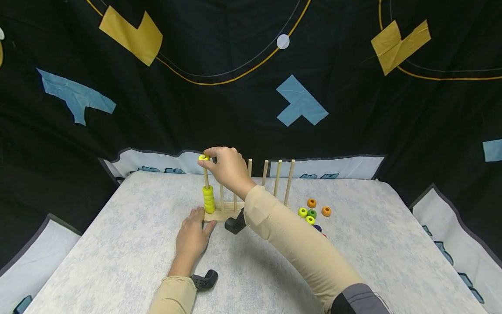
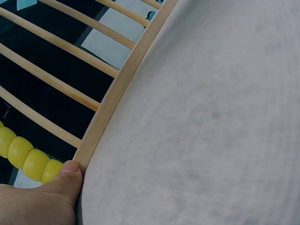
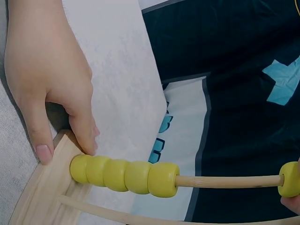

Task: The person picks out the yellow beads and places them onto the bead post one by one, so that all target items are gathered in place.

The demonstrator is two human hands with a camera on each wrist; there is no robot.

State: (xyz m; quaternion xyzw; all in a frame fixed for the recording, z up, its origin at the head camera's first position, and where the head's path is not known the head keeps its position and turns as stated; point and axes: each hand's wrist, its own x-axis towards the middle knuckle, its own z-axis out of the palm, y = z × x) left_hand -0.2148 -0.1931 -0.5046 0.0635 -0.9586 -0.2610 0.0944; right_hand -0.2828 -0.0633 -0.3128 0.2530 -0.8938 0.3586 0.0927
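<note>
A wooden base (image 1: 219, 214) with upright pegs stands on the table, and its leftmost peg (image 1: 206, 178) carries a stack of several yellow beads (image 1: 209, 200). At the top of that peg my right hand (image 1: 229, 169) pinches another yellow bead (image 1: 203, 157), which sits around the peg's tip; a gap of bare peg separates it from the stack, also plain in the right wrist view. My left hand (image 1: 193, 237) holds the left end of the base, its thumb (image 2: 70, 171) against the front edge beside the lowest beads.
Loose beads lie right of the base: orange ones (image 1: 311, 203), yellow ones (image 1: 303, 212), a green one (image 1: 312, 213), a dark blue one (image 1: 317, 228) and a red one, mostly hidden by my right sleeve (image 1: 298, 240). A dark cloth (image 1: 219, 117) hangs behind the table (image 1: 129, 244).
</note>
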